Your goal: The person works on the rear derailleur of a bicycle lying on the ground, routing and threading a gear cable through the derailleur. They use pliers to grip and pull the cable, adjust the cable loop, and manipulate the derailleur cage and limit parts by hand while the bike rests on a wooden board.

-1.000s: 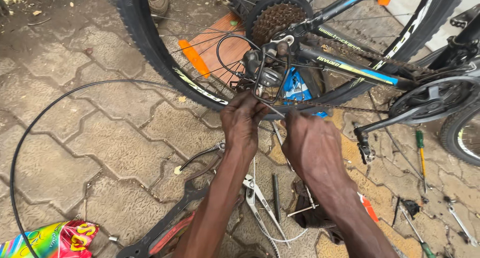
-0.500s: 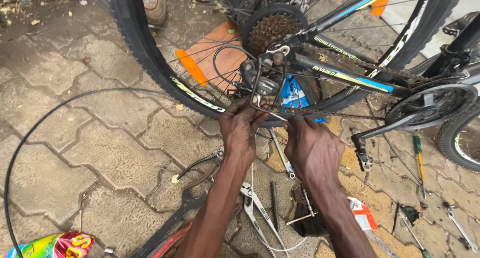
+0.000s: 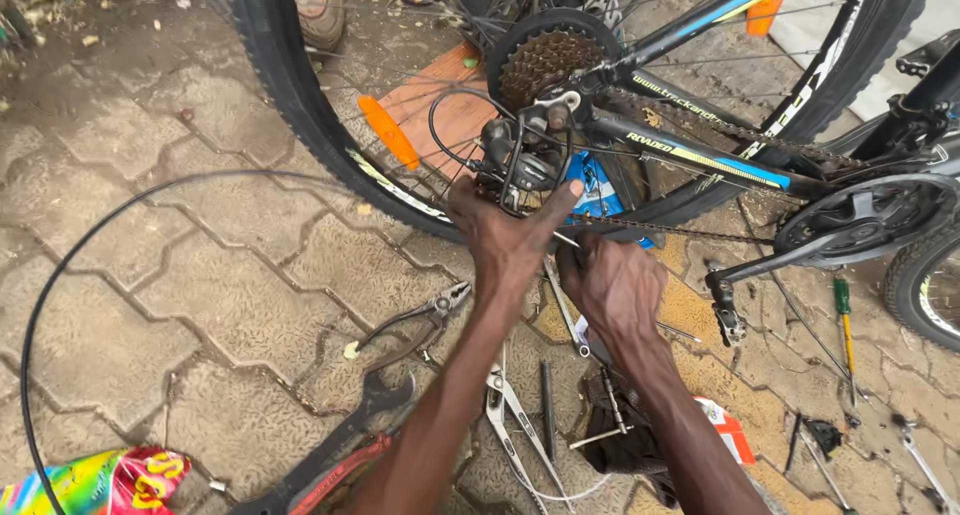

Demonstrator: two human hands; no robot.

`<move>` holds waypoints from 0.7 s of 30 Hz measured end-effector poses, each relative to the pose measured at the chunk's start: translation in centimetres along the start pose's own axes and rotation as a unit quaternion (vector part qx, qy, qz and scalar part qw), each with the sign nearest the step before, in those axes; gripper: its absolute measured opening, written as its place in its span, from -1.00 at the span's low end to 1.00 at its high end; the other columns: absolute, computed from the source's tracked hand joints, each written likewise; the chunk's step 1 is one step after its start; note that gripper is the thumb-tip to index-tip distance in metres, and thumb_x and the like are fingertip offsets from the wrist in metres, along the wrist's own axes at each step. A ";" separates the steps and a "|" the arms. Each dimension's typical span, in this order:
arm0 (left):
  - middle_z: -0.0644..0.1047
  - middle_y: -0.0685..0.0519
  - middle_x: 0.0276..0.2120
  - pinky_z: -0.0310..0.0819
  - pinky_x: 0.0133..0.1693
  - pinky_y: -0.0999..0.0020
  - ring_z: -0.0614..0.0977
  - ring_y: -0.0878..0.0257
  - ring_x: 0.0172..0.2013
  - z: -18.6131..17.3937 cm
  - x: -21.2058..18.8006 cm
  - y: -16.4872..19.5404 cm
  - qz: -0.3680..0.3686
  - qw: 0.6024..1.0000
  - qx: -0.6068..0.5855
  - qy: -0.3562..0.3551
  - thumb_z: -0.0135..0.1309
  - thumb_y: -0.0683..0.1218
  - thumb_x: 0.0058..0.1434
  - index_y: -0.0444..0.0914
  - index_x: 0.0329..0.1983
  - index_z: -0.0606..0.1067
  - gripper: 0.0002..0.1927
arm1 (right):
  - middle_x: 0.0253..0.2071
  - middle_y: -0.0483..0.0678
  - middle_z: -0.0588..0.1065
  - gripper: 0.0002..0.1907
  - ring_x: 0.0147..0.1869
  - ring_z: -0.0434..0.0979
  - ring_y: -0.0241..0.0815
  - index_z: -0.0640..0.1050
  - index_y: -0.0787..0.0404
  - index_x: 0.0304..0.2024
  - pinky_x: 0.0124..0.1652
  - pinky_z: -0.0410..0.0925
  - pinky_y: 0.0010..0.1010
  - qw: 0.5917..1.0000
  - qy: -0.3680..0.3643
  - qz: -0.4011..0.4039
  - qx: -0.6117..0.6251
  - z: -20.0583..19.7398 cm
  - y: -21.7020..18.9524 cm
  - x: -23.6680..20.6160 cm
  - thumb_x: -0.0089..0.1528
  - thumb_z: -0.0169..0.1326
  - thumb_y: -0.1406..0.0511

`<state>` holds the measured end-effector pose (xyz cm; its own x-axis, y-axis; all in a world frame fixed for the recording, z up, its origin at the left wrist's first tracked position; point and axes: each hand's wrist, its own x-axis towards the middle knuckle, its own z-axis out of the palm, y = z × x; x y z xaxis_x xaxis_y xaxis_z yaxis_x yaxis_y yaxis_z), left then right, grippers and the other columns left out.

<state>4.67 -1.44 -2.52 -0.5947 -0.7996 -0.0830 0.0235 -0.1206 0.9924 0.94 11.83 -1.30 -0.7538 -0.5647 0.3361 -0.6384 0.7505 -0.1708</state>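
Note:
An upside-down bicycle fills the top of the head view, with its rear wheel [image 3: 270, 95], rusty cassette [image 3: 545, 63] and black rear derailleur [image 3: 525, 160]. My left hand [image 3: 505, 240] reaches up and grips the underside of the derailleur, thumb stretched to the right. My right hand [image 3: 610, 285] sits just below and to the right, fingers curled around a thin metal tool or cable end near the chain [image 3: 690, 230]. What exactly it pinches is hidden by the fingers.
A long black cable [image 3: 60, 275] loops over the paved ground at left. Pliers [image 3: 420, 315], a large wrench [image 3: 340, 445], hex keys [image 3: 600, 415] and a green screwdriver [image 3: 845, 320] lie scattered below. The crank and pedal [image 3: 725, 310] hang at right. A colourful bag [image 3: 100, 480] lies at bottom left.
The view has shifted down, so the bicycle sits lower in the frame. Both hands have moved up to the derailleur, the left now gripping it.

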 end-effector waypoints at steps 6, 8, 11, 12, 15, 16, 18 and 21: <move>0.15 -0.37 0.32 -0.06 0.14 -0.43 0.12 -0.32 0.33 0.1 0.1 -1.7 0.110 0.976 0.186 0.018 0.40 0.37 -0.02 -0.50 0.36 0.21 0.17 | -0.67 0.12 0.44 -0.69 -0.62 0.45 0.11 0.55 0.20 -0.58 -0.51 0.28 -0.03 1.000 -0.003 0.019 -0.014 0.3 -0.3 0.1 0.13 0.24 0.15; 0.21 -0.41 0.30 -0.03 0.22 -0.38 0.18 -0.30 0.33 -0.2 0.6 -1.5 0.181 0.967 0.175 0.031 0.41 0.37 -0.04 -0.56 0.37 0.22 0.21 | -0.66 0.12 0.44 -0.70 -0.59 0.45 0.13 0.55 0.18 -0.56 -0.52 0.26 -0.01 0.999 0.034 -0.025 0.000 -0.2 -0.5 0.1 0.10 0.24 0.12; 0.44 -0.41 0.15 0.32 -0.01 -0.36 0.50 -0.40 0.06 -1.4 1.8 -1.3 0.093 0.988 -0.014 -0.124 0.40 0.41 -0.15 -0.52 0.18 0.38 0.10 | -0.71 0.17 0.43 -0.42 -0.63 0.44 0.14 0.52 0.24 -0.57 -0.47 0.26 -0.01 0.993 -0.083 0.087 -0.011 -1.4 -1.2 0.0 0.24 0.20 -0.10; 0.54 -0.40 0.08 0.48 -0.13 -0.36 0.65 -0.46 -0.07 -1.8 2.4 -1.3 0.034 0.973 -0.108 -0.199 0.39 0.43 -0.19 -0.48 0.08 0.45 0.05 | -0.69 0.15 0.44 -0.47 -0.64 0.45 0.14 0.53 0.23 -0.51 -0.48 0.26 -0.01 0.995 -0.071 0.062 -0.007 -1.8 -1.5 -0.1 0.27 0.15 -0.06; 0.52 -0.26 0.03 0.28 0.24 -0.17 0.49 -0.14 0.14 -2.0 3.5 -1.8 0.212 0.968 0.074 -0.112 0.34 0.43 -0.17 -0.40 0.05 0.50 -0.04 | -0.61 0.11 0.49 -0.60 -0.63 0.48 0.14 0.55 0.20 -0.37 -0.53 0.25 0.00 1.000 -0.026 -0.009 -0.008 -2.9 -2.2 -0.4 0.34 0.04 0.03; 0.50 -0.27 0.00 0.25 0.22 -0.18 0.47 -0.15 0.13 -1.8 3.5 -2.1 0.206 0.970 0.096 -0.089 0.36 0.41 -0.17 -0.41 0.01 0.50 -0.06 | -0.57 0.11 0.51 -0.61 -0.61 0.50 0.14 0.55 0.22 -0.36 -0.54 0.25 0.01 0.999 -0.009 -0.027 -0.019 -3.1 -2.3 -0.6 0.35 0.03 0.05; 0.47 -0.30 -0.04 0.21 0.19 -0.19 0.42 -0.18 0.11 -1.1 3.4 -2.7 0.204 0.968 0.138 -0.043 0.40 0.39 -0.17 -0.43 -0.06 0.51 -0.10 | -0.59 0.13 0.51 -0.62 -0.60 0.51 0.17 0.55 0.22 -0.32 -0.54 0.25 0.04 0.999 -0.010 -0.018 -0.047 -3.1 -2.6 -0.6 0.35 0.02 0.05; 0.46 -0.26 -0.08 0.17 0.17 -0.20 0.42 -0.16 0.08 -0.5 3.4 -3.3 0.212 0.965 0.151 -0.030 0.42 0.40 -0.16 -0.42 -0.09 0.51 -0.11 | -0.66 0.14 0.49 -0.60 -0.61 0.51 0.18 0.55 0.20 -0.32 -0.52 0.27 0.05 0.997 -0.037 0.019 -0.063 -2.3 -2.6 -0.4 0.34 0.02 0.02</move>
<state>3.01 -4.03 -6.10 -0.6287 -0.7026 0.3332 0.0449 0.3949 0.9176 3.29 10.89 1.12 -0.7897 -0.5547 0.2619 -0.5876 0.8067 -0.0630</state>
